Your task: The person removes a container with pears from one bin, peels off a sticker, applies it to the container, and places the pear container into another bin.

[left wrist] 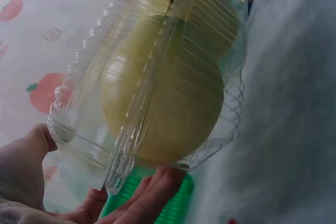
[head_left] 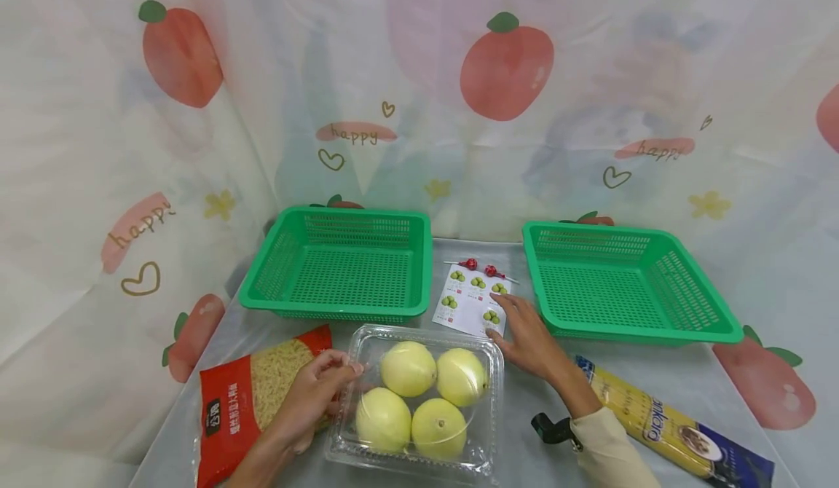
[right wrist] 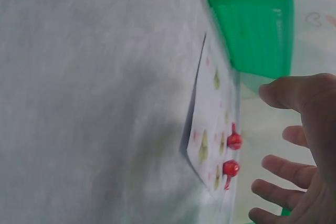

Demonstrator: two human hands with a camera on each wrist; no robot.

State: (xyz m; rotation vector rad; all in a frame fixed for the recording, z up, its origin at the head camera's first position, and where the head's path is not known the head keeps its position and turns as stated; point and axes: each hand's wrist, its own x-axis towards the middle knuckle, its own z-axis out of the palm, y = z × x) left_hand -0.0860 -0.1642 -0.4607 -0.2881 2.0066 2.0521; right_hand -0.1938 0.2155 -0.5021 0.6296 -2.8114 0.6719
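Note:
A clear plastic clamshell box with several pale yellow round fruits lies on the grey table near me. My left hand grips its left edge; the left wrist view shows my thumb on one side of the box and my fingers curled under its rim. My right hand lies flat with straight fingers, its fingertips on the near right part of a white sticker sheet printed with green fruit. In the right wrist view that hand is spread open beside the sheet.
Two empty green mesh baskets stand at the back, one left and one right. Two small red lollipops lie just beyond the sheet. A red macaroni bag lies at the near left, and a long spaghetti pack at the near right.

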